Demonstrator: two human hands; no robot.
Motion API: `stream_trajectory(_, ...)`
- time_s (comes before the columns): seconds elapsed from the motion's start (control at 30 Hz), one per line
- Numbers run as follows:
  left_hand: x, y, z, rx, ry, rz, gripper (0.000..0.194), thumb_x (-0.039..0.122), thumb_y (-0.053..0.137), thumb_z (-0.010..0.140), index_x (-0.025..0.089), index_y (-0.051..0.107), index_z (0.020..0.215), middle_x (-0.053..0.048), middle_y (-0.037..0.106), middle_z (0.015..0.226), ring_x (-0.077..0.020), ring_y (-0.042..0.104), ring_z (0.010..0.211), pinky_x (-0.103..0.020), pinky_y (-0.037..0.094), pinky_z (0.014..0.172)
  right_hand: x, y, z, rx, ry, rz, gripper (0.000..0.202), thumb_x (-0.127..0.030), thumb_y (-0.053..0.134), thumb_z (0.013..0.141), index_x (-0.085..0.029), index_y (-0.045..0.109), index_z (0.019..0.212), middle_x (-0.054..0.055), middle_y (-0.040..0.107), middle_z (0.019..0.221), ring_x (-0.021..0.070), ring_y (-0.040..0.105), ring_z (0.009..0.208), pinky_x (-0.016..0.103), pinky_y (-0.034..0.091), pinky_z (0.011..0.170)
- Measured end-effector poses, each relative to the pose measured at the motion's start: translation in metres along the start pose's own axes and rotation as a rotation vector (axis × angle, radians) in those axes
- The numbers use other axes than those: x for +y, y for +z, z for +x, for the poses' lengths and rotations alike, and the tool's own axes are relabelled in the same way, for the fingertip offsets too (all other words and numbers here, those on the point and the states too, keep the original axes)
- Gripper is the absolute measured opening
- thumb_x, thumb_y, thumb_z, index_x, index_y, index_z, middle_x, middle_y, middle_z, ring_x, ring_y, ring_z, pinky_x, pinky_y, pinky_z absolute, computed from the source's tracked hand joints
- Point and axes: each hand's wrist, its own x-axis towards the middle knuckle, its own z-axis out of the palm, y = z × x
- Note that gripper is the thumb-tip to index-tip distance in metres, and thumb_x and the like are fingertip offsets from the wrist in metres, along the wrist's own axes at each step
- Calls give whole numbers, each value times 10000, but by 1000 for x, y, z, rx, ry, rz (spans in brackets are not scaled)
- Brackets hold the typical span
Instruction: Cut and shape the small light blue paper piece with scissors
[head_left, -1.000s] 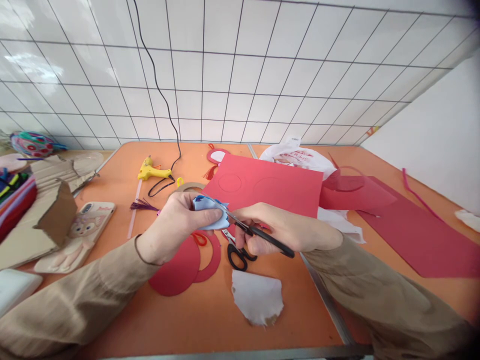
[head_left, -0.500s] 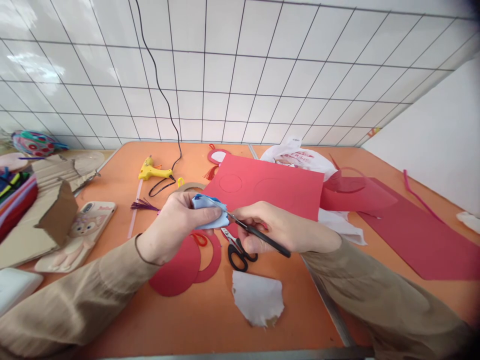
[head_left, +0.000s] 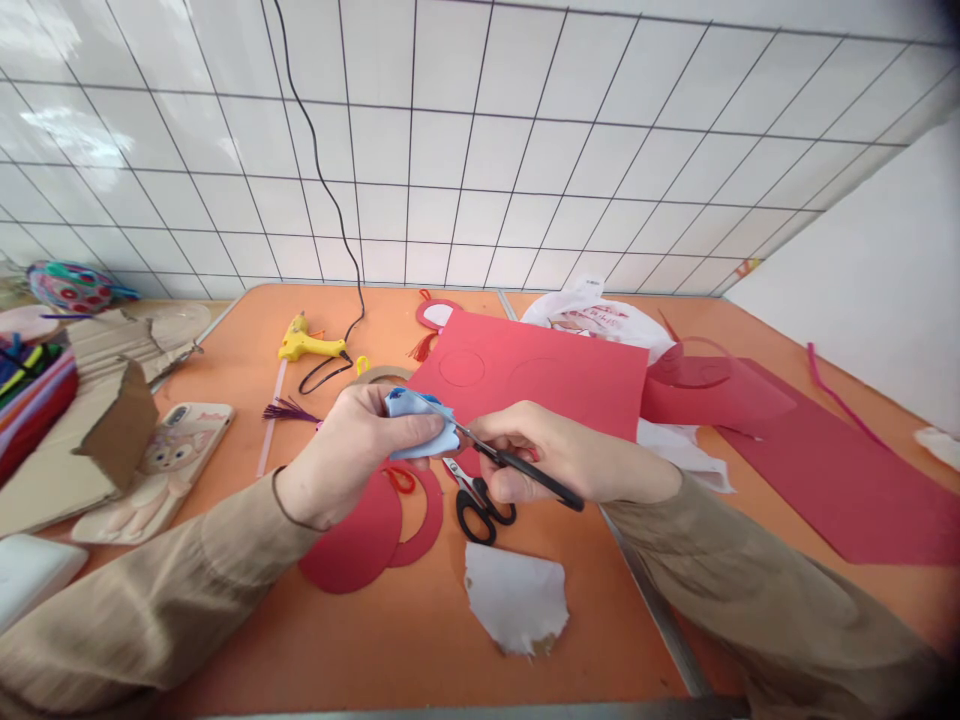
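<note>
Between the thumb and fingers of my left hand [head_left: 352,440] is a folded piece of light blue fabric [head_left: 412,428] with darker blue on its upper edge. My right hand [head_left: 555,455] is closed around black-handled scissors [head_left: 536,478], seen nearly edge-on. Their metal blades meet the right end of the fabric, close to my left thumb. A second pair of scissors [head_left: 480,512] lies on the table under my right hand. Below my left hand are a red paper disc [head_left: 352,545] and a red paper ring [head_left: 429,525]. Nearer to me rests a ragged-edged white piece [head_left: 517,595].
A large red sheet [head_left: 555,375] with drawn circles lies behind my hands, a white plastic bag [head_left: 600,325] beyond it. A yellow glue gun [head_left: 307,342] with a black cord stands back left. Leftward are a phone [head_left: 169,460] and cardboard [head_left: 67,455]; more red paper [head_left: 847,470] lies right.
Both hands stay in nearly the same place. The scissors' blades have shifted slightly at the fabric's right end; the view has moved a little.
</note>
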Motion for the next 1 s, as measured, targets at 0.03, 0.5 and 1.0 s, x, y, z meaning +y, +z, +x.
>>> stream_trajectory(0.03, 0, 0, 0, 0, 0, -1, 253, 348, 901, 568, 161, 789, 696, -45, 739, 641, -99, 616, 563, -176, 488, 545, 0, 0, 0, 2, -7, 1, 388, -506, 686, 821, -139, 571, 774, -62, 388, 604, 76, 289, 536, 229, 238, 493)
stream_trajectory(0.5, -4, 3, -1, 81, 25, -93, 217, 299, 885, 595, 144, 755, 672, -30, 713, 651, -124, 638, 617, -208, 508, 577, -4, 7, 3, 61, -38, 104, 517, -631, 684, 787, -127, 612, 876, -37, 480, 638, 93, 366, 551, 241, 296, 507)
stream_trajectory(1.0, -8, 9, -8, 152, 50, -230, 224, 232, 861, 626, 165, 659, 557, -8, 697, 675, -145, 651, 701, -270, 508, 724, -4, 22, 6, 157, -30, 287, 601, -701, 675, 755, -128, 560, 895, -18, 525, 645, 105, 457, 546, 257, 353, 505)
